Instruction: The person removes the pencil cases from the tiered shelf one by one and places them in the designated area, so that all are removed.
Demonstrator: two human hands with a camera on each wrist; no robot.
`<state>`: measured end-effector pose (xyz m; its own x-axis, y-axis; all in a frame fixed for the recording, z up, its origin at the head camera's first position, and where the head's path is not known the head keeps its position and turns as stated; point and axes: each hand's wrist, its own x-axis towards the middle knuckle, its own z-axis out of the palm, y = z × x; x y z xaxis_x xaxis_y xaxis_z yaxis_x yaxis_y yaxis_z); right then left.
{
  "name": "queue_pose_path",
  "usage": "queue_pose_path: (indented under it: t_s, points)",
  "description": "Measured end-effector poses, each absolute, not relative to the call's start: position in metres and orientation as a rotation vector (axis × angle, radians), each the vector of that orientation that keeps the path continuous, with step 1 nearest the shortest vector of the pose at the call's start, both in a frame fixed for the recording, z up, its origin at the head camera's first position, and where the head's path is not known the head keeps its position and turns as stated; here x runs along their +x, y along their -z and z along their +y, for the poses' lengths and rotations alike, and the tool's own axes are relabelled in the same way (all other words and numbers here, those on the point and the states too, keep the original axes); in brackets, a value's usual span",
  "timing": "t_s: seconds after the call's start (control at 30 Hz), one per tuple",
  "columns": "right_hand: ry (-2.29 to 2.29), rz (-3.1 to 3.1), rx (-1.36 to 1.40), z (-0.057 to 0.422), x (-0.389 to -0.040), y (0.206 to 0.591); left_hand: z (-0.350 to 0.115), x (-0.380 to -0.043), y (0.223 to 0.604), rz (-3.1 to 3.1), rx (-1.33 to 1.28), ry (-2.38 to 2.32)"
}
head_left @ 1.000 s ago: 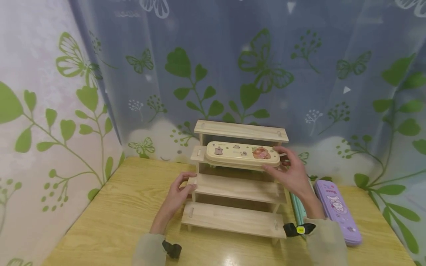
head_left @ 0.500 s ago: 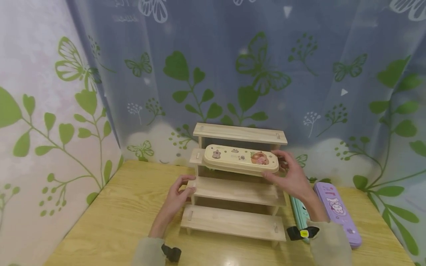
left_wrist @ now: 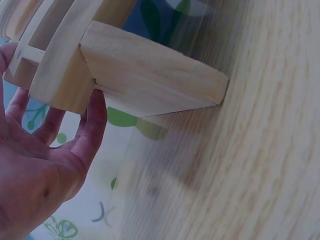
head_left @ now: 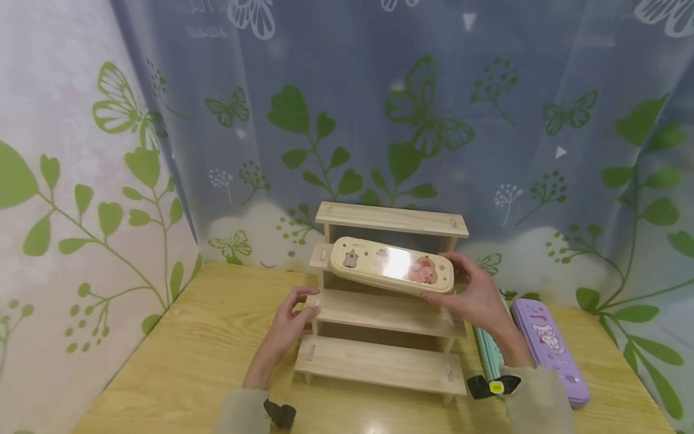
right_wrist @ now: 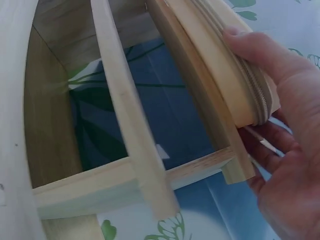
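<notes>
A cream zippered pencil case [head_left: 364, 258] with small cartoon pictures lies across the third step up of a pale wooden stepped rack [head_left: 379, 363]. It sits askew, its right end nearer me and a bright glare on its lid. My right hand [head_left: 478, 296] holds that right end, thumb at the front edge and fingers behind; the right wrist view shows the thumb by the zipper [right_wrist: 252, 82] and the fingers partly hidden beneath. My left hand [head_left: 285, 325] grips the left end of the second step, and in the left wrist view its fingertips touch the wood [left_wrist: 62, 75].
Right of the rack lie a teal case [head_left: 490, 355], partly covered by my right forearm, and a purple pencil case [head_left: 550, 349]. All stand on a wood-grain table [head_left: 179, 361]. A leaf-and-butterfly curtain [head_left: 347, 120] hangs close behind the rack.
The right end of the cream pencil case has swung toward me and lower, along with my right hand, and a glare now shows on its lid. My left hand has stayed on the rack.
</notes>
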<state>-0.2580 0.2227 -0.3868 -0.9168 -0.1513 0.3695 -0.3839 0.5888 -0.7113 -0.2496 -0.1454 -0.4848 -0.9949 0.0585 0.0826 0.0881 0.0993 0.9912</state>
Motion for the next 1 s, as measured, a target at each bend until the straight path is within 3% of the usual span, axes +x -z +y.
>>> queue_pose_path:
  t_s: [1.0]
  points:
    - [-1.28, -2.061, 0.422, 0.244, -0.207, 0.39, -0.146, -0.249, 0.484, -2.307, -0.164, 2.097]
